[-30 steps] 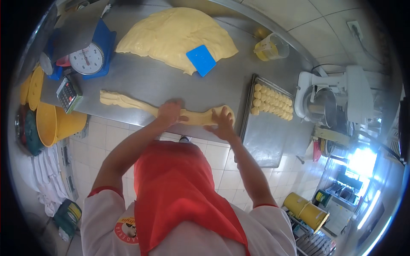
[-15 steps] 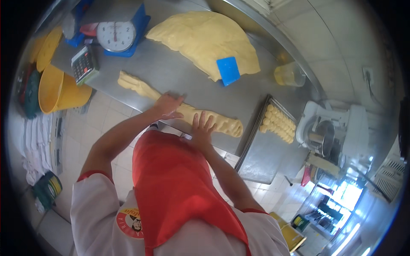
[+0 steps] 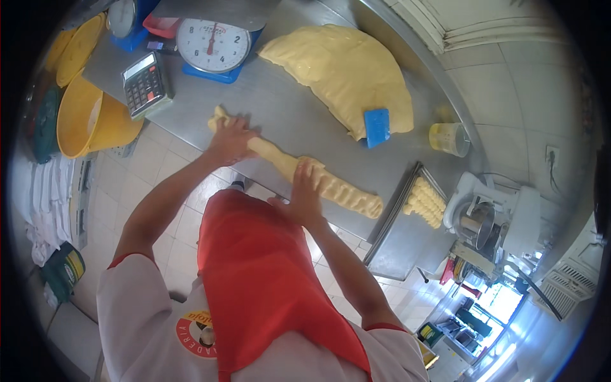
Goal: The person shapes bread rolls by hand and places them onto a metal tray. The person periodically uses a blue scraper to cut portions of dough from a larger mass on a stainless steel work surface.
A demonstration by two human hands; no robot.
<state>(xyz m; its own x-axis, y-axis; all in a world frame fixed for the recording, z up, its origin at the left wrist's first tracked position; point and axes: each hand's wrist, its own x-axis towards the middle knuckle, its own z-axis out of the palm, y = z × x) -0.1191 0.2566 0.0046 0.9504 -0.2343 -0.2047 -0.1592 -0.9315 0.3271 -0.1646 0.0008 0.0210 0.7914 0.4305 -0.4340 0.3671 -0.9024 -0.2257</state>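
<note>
Bucket (image 3: 95, 124), one, yellow, stands at the left beside a metal worktable (image 3: 289, 105). Two dial scales follow: a partly visible one (image 3: 121, 19) at the upper edge, then a larger white-faced one (image 3: 213, 48) with a blue base. One calculator (image 3: 145, 84) lies near the table's left edge, just below the scales. Of two hands, the left hand (image 3: 231, 141) lies over one long dough strip (image 3: 347, 191) near its left end, fingers spread; whether it grips cannot be told. The strip runs slantwise along the near edge of the table, its right part marked by a row of dents. The right hand (image 3: 305, 194) is open, fingers extended and touching the strip around its middle, thumb apart. Beyond lies one large dough mass (image 3: 344, 73), with one blue scraper (image 3: 377, 127) on its right end. Farther right, one tray (image 3: 398, 254) bears small dough balls (image 3: 425, 202) in several rows, too small to count surely. One clear container (image 3: 449, 139) stands beyond the tray; one white mixer (image 3: 522, 223) completes the right side.
</note>
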